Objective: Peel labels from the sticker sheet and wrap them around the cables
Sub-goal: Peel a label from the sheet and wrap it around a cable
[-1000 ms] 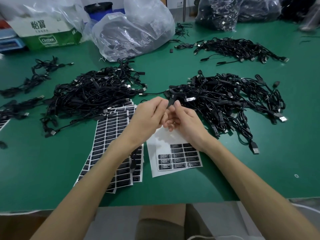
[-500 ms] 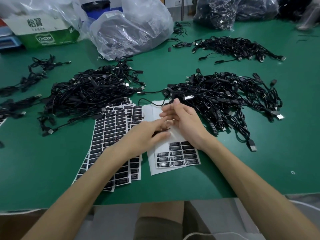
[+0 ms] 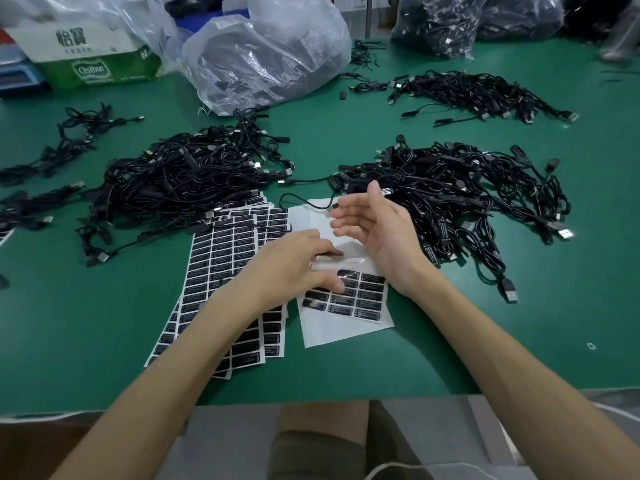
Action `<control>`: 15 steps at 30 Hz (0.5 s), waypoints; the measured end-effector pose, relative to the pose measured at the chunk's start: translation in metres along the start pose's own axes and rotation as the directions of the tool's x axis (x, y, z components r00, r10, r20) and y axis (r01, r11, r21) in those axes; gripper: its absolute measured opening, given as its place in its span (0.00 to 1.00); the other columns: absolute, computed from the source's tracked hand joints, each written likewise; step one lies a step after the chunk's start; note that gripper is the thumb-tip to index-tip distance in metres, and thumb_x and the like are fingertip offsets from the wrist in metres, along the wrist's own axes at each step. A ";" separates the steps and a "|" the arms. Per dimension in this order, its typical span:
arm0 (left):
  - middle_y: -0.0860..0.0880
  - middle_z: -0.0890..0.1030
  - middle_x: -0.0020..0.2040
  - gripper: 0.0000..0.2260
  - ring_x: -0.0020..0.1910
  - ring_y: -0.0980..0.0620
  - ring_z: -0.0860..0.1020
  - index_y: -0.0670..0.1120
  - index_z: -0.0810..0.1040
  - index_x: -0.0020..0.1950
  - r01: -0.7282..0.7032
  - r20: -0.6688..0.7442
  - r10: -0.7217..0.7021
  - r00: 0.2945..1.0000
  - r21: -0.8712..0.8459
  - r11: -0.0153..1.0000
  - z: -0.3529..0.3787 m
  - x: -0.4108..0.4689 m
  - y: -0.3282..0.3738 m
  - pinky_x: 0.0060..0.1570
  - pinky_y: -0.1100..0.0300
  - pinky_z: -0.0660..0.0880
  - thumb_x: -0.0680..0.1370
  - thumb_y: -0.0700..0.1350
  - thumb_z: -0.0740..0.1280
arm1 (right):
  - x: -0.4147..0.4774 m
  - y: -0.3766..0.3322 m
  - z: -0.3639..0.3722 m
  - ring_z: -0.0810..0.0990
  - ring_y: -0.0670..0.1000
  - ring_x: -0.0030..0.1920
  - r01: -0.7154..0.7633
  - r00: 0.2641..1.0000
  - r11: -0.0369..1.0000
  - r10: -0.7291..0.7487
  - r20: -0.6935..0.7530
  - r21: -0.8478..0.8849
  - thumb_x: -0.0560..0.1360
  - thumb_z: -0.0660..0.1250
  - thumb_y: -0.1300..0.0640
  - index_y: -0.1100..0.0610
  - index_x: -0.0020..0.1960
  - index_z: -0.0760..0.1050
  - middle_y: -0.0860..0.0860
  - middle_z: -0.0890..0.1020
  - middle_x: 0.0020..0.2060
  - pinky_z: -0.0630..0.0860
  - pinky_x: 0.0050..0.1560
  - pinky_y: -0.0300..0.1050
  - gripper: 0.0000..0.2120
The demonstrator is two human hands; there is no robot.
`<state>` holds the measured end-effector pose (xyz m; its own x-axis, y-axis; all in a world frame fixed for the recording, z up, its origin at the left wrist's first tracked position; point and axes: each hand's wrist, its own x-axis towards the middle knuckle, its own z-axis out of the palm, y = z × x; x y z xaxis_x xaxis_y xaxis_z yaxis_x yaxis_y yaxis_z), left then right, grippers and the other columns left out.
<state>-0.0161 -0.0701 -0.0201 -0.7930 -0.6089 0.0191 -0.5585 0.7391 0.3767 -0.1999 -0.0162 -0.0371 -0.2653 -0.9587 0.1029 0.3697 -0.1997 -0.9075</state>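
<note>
Cestbon carton (image 3: 93, 64) and clear plastic bag (image 3: 263, 57) stand on the green table (image 3: 69, 323).

Deep green surface (image 3: 346, 133) all the way across. Cables (image 3: 450, 188) jet black, silver glints at the plugs. Sheet (image 3: 343, 329) at the near edge plain white, its labels (image 3: 367, 299) glossy black with tiny pale print, set in neat rows. Far left corner: box (image 3: 100, 67) white over green. Bag (image 3: 263, 60) clear, cloudy grey. Bin (image 3: 235, 14) blue.
</note>
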 end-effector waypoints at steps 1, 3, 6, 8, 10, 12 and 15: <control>0.58 0.74 0.45 0.25 0.44 0.59 0.73 0.55 0.83 0.61 -0.007 -0.034 0.006 0.999 -0.011 1.000 -0.002 0.002 -0.002 0.44 0.53 0.72 0.71 0.68 0.71 | 0.000 0.000 0.000 0.85 0.58 0.47 0.004 1.000 1.000 -0.004 0.002 -0.005 0.87 0.57 0.46 0.65 0.54 0.81 0.66 0.84 0.49 0.83 0.48 0.46 0.24; 0.57 0.72 0.41 0.16 0.40 0.61 0.71 0.54 0.84 0.51 -0.007 -0.084 0.004 0.996 -0.041 0.999 -0.006 0.006 -0.006 0.40 0.55 0.67 0.72 0.63 0.74 | -0.002 -0.001 0.000 0.84 0.58 0.46 0.025 1.000 0.999 -0.025 -0.005 -0.048 0.87 0.57 0.48 0.66 0.54 0.81 0.67 0.84 0.50 0.83 0.48 0.47 0.23; 0.54 0.72 0.41 0.11 0.37 0.59 0.70 0.55 0.79 0.40 0.009 -0.113 -0.027 0.993 -0.158 0.987 -0.010 0.010 -0.016 0.38 0.58 0.67 0.73 0.59 0.77 | -0.006 -0.001 0.000 0.83 0.56 0.45 0.110 0.993 0.974 -0.114 -0.012 -0.198 0.86 0.60 0.53 0.68 0.55 0.80 0.67 0.83 0.49 0.83 0.47 0.49 0.18; 0.51 0.74 0.42 0.14 0.37 0.59 0.70 0.52 0.80 0.37 0.028 -0.144 -0.070 0.987 -0.277 0.961 -0.011 0.011 -0.024 0.37 0.63 0.65 0.73 0.59 0.77 | -0.008 -0.003 0.001 0.83 0.53 0.44 0.153 0.988 0.941 -0.156 0.014 -0.301 0.84 0.65 0.59 0.68 0.53 0.80 0.64 0.84 0.48 0.82 0.47 0.47 0.12; 0.54 0.76 0.41 0.11 0.36 0.61 0.72 0.53 0.83 0.38 0.042 -0.147 -0.113 0.983 -0.417 0.908 -0.012 0.011 -0.031 0.36 0.66 0.66 0.75 0.57 0.76 | -0.009 -0.003 0.002 0.82 0.50 0.45 0.163 0.986 0.893 -0.159 0.043 -0.420 0.81 0.69 0.62 0.65 0.52 0.81 0.60 0.85 0.48 0.81 0.49 0.47 0.05; 0.54 0.81 0.40 0.06 0.36 0.58 0.75 0.57 0.85 0.44 0.047 -0.114 -0.129 0.985 -0.544 0.838 -0.012 0.009 -0.036 0.41 0.66 0.69 0.76 0.58 0.75 | -0.010 -0.003 0.003 0.81 0.48 0.46 0.158 0.987 0.846 -0.137 0.079 -0.508 0.79 0.72 0.64 0.61 0.51 0.82 0.56 0.85 0.47 0.80 0.52 0.48 0.02; 0.38 0.83 0.47 0.15 0.40 0.42 0.78 0.53 0.86 0.51 0.071 -0.077 -0.148 0.986 -0.607 0.792 -0.011 0.010 -0.039 0.44 0.54 0.72 0.75 0.64 0.73 | -0.011 -0.002 0.004 0.82 0.51 0.47 0.157 0.986 0.827 -0.100 0.134 -0.540 0.77 0.73 0.66 0.60 0.50 0.83 0.54 0.85 0.45 0.80 0.51 0.49 0.03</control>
<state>0.0009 -0.1082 -0.0248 -0.6806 -0.7318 0.0346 -0.3507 0.3669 0.8616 -0.1945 -0.0064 -0.0353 -0.1792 -0.9524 0.2465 -0.2173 -0.2061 -0.9541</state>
